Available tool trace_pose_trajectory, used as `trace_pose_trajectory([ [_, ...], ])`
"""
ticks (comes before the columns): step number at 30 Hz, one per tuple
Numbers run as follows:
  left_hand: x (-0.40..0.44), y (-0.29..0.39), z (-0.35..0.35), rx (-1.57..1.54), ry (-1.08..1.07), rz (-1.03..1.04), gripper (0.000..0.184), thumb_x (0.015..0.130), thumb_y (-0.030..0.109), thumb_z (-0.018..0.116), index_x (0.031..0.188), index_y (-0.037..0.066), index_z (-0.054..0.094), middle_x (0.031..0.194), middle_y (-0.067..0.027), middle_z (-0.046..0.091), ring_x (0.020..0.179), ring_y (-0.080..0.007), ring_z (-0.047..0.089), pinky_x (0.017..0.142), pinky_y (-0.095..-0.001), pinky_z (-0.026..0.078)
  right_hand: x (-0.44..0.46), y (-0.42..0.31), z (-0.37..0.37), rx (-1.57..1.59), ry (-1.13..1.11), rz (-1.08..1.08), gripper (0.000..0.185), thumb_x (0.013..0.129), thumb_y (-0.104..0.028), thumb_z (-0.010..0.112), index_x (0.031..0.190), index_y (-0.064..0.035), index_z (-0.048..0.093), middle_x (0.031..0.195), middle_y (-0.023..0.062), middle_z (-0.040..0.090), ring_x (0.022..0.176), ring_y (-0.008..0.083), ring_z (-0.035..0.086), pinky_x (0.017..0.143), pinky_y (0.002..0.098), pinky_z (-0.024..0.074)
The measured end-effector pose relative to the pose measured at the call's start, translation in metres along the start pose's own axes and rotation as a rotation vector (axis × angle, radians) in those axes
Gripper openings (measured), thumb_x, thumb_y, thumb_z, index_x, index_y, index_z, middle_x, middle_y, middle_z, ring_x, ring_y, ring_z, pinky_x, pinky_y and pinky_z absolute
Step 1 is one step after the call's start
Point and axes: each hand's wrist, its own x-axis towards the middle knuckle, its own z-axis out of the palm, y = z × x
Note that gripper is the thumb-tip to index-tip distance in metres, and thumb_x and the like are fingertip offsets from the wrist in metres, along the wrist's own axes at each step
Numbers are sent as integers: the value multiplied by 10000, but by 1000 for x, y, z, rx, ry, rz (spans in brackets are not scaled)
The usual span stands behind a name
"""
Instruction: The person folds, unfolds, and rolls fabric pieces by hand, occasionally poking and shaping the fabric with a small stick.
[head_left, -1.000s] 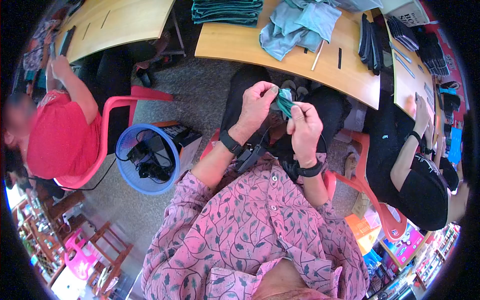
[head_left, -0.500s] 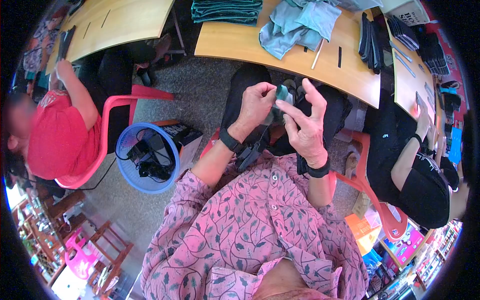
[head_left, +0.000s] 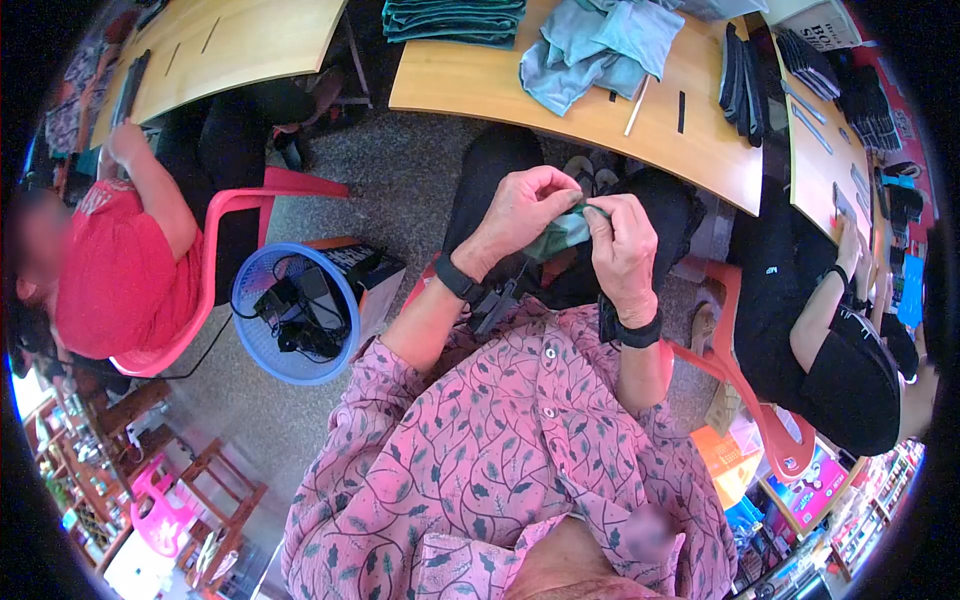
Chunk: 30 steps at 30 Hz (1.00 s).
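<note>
Between my two hands, in front of my lap, hangs a small green cloth piece [head_left: 562, 232] with a paler green part. My left hand [head_left: 520, 212] pinches its upper edge between thumb and fingers. On the other side of it, my right hand [head_left: 624, 246] is closed on the same edge, its thumb and fingertips close to those of my left hand. Fine details at the fingertips are too small to tell. Beyond my hands is the wooden table [head_left: 460, 88], holding a pile of light green cloth [head_left: 600, 55] and a dark green folded stack [head_left: 455, 22].
A blue basket [head_left: 296, 314] with black cables and adapters stands on the floor at the left. A person in red [head_left: 130, 265] sits on a red chair at the left. Another person in black [head_left: 850, 380] sits at the right. Dark folded cloths [head_left: 741, 88] lie on the table's right end.
My right hand let go of the green cloth with its fingers spread, then came back and closed on its edge. The cloth has gone from bunched to more opened out.
</note>
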Motion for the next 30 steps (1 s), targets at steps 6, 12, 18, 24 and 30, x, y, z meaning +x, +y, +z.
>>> trace_pose_trajectory([
  [6, -4, 21, -1, 193, -57, 295, 135, 849, 71, 704, 980, 39, 701, 840, -21, 629, 773, -103, 600, 664, -241, 476, -1, 2, -2, 88, 41, 218, 52, 866, -34, 642, 866, -11, 596, 815, 135, 598, 713, 303, 603, 624, 371, 476],
  [12, -2, 20, -1, 317, -49, 541, 235, 757, 20, 749, 985, 58, 707, 845, -67, 623, 764, -199, 631, 661, -288, 498, -8, 5, 5, 175, 141, 407, 94, 900, -90, 642, 876, -2, 619, 767, 93, 620, 673, 203, 600, 616, 317, 474],
  [18, -5, 24, 1, 370, -84, 523, 185, 771, 13, 727, 944, 52, 677, 848, -90, 598, 783, -250, 630, 670, -323, 502, -11, 10, 11, 352, 195, 602, 112, 909, -106, 649, 871, -2, 632, 727, 16, 606, 662, 89, 533, 604, 260, 451],
  [24, -10, 22, 2, 473, -169, 479, 95, 814, 32, 669, 884, 52, 607, 862, -108, 516, 784, -307, 587, 673, -378, 496, -11, 13, 14, 460, 212, 675, 106, 919, -107, 640, 883, -8, 637, 722, -19, 589, 643, 59, 504, 579, 237, 430],
  [30, -8, 35, -6, 802, -103, 630, 96, 798, 74, 684, 861, 82, 611, 841, -93, 496, 768, -296, 554, 633, -376, 463, -8, 18, 8, 968, 335, 896, 122, 933, -152, 650, 933, -31, 661, 735, -53, 568, 553, 12, 422, 480, 171, 328],
])
